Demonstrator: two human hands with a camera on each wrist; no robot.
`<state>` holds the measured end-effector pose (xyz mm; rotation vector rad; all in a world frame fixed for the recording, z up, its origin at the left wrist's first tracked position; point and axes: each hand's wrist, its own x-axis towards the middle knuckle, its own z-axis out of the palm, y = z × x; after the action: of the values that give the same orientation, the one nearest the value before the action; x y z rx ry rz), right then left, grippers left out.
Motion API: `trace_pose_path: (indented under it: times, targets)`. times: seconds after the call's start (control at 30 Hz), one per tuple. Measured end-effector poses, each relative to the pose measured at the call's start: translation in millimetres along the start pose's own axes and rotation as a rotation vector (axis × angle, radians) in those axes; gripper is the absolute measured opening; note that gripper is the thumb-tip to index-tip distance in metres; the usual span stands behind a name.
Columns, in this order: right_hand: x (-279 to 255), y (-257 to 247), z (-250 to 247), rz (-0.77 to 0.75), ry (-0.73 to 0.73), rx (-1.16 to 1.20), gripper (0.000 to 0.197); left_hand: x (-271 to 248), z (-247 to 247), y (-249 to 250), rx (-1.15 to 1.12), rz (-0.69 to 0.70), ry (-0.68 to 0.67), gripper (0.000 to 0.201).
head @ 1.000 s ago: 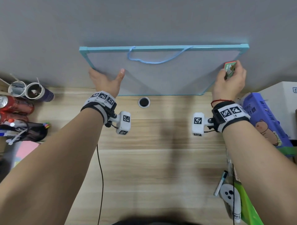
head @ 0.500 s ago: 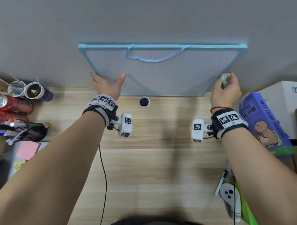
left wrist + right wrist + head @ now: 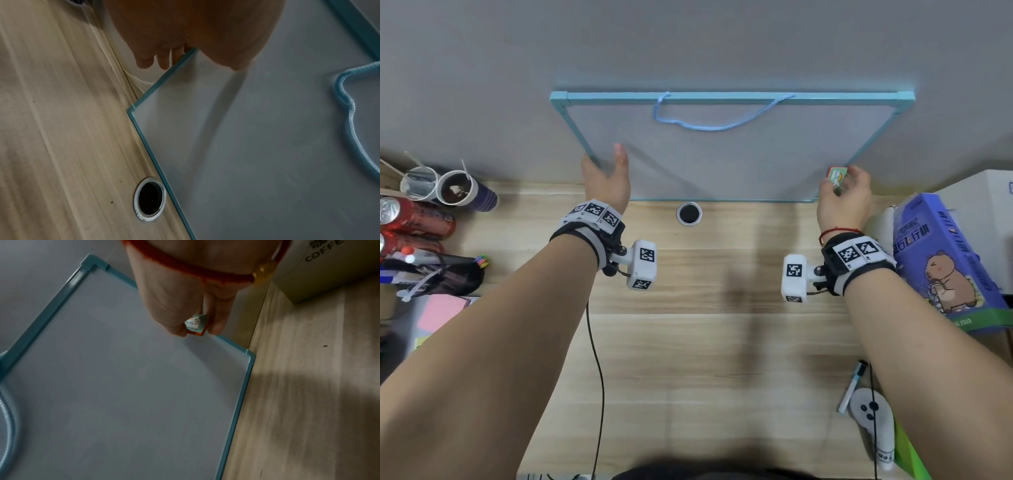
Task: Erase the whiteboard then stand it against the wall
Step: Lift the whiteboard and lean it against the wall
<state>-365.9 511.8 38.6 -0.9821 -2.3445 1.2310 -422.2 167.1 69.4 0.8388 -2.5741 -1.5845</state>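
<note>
The whiteboard [image 3: 722,164] has a light blue frame and a blue hanging cord [image 3: 709,126]. It stands on its lower edge at the back of the wooden desk, top against the grey wall, and its face looks blank. My left hand [image 3: 603,164] straddles the board's left edge [image 3: 164,78] low down, thumb in front, straight fingers [image 3: 160,61] behind. My right hand [image 3: 842,185] is at the lower right edge and pinches a small green and orange eraser [image 3: 837,175] [image 3: 194,322] between thumb and fingers, beside the frame [image 3: 232,347].
A round cable hole [image 3: 689,213] lies just in front of the board. Cans [image 3: 414,219], cups [image 3: 462,192] and pens crowd the left. A purple box [image 3: 945,260] and a white box [image 3: 983,192] stand right. A marker [image 3: 852,387] and a white controller [image 3: 873,428] lie near right.
Both hands have slid down the board's side edges towards the desk. The right hand with the eraser came down from the upper right corner. The board has barely moved.
</note>
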Motion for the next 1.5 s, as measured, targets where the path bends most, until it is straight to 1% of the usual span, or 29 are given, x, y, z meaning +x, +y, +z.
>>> trace_pose_path:
  times: [0.07, 0.13, 0.2, 0.33, 0.4, 0.5, 0.63, 0.77, 0.93, 1.0, 1.1, 1.17, 1.27, 1.33, 1.43, 1.5]
  targets:
    - [3.6, -1.9, 1.9, -0.025, -0.010, 0.007, 0.037, 1.0, 2.0, 5.5, 0.022, -0.005, 0.013, 0.066]
    - [8.7, -3.5, 2.0, -0.008, 0.035, 0.025, 0.035, 0.6, 4.7, 11.5, 0.046, 0.012, 0.008, 0.063]
    - [15.3, -4.7, -0.5, 0.037, 0.100, 0.013, 0.037, 1.5, 7.4, 14.4, 0.064, 0.002, -0.015, 0.064]
    - [30.1, -1.8, -14.1, 0.086, 0.169, 0.014, 0.044, 8.0, 7.5, 15.1, 0.082, -0.010, -0.033, 0.063]
    - [34.3, -1.1, -18.3, 0.101, 0.153, 0.020, 0.047, 8.4, 6.4, 16.3, 0.083, -0.039, -0.051, 0.060]
    - [32.6, -5.7, -15.9, 0.071, 0.099, 0.030, 0.046, 6.6, 8.1, 19.7, 0.047, -0.067, -0.043, 0.048]
    - [27.8, -6.6, -15.6, 0.036, 0.099, 0.096, 0.046, 6.2, 5.1, 26.0, 0.022, -0.059, -0.011, 0.062]
    - [17.2, 2.0, -15.1, 0.003, 0.063, 0.154, 0.040, 9.1, 2.5, 19.7, 0.042, -0.068, 0.002, 0.064]
    - [17.7, 6.3, -15.0, -0.011, 0.042, 0.120, 0.040, 12.4, 8.6, 9.0, 0.026, -0.066, -0.002, 0.061]
    - [16.1, 6.3, -18.1, -0.015, 0.044, 0.117, 0.041, 11.9, 10.4, 5.8, 0.003, -0.068, 0.014, 0.070]
    - [9.9, 13.6, -19.8, 0.023, 0.059, 0.042, 0.045, 8.2, 10.7, -2.2, -0.022, -0.113, 0.044, 0.087]
    - [4.5, 25.0, -17.6, 0.046, 0.078, 0.010, 0.044, 4.4, 10.5, -10.2, -0.014, -0.155, 0.037, 0.092]
    - [-7.4, 41.5, -10.4, 0.100, 0.031, -0.051, 0.039, -3.3, 9.0, -23.1, 0.008, -0.171, -0.001, 0.096]
    - [-14.1, 49.7, -5.0, 0.103, -0.013, -0.100, 0.037, -10.3, 8.0, -29.5, 0.030, -0.173, -0.009, 0.099]
    - [-18.6, 61.9, 6.2, 0.107, -0.075, -0.202, 0.037, -30.6, 8.7, -43.8, 0.197, -0.164, -0.040, 0.089]
    - [-22.2, 70.8, 16.0, 0.124, -0.115, -0.302, 0.035, -49.0, 9.3, -61.0, 0.361, -0.183, -0.135, 0.076]
